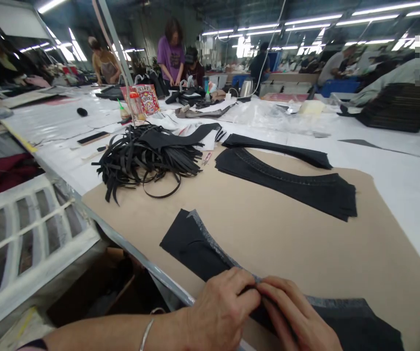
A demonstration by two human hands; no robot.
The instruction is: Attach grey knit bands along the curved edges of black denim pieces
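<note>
- Thumb and bent fingers of our left hand (224, 304) are pinching the curved edge of a black panel (190, 246); on this wrist we have a thin bracelet (146, 335).
- Our right hand (303, 319) meets the left one at the fingertips, and it is also pinching at this edge; if a separate piece is between the fingers, we cannot tell.
- The panel is in front of us, lying on brown paper (275, 234), and it shows on both sides of our hands. A grey band (211, 239) follows its curved edge.
- Beyond it, toward the right, we see a stack (286, 183) of black panels, and just behind this one, a narrower pile (279, 150).
- Left of these is a heap of black strips (151, 158), with a wide black piece (184, 136) on top.
- Farther, on the white table (396, 195), we find a red packet (147, 99), clear plastic (264, 114) and a kettle (246, 88).
- At the far side stands a person in purple (171, 56).
</note>
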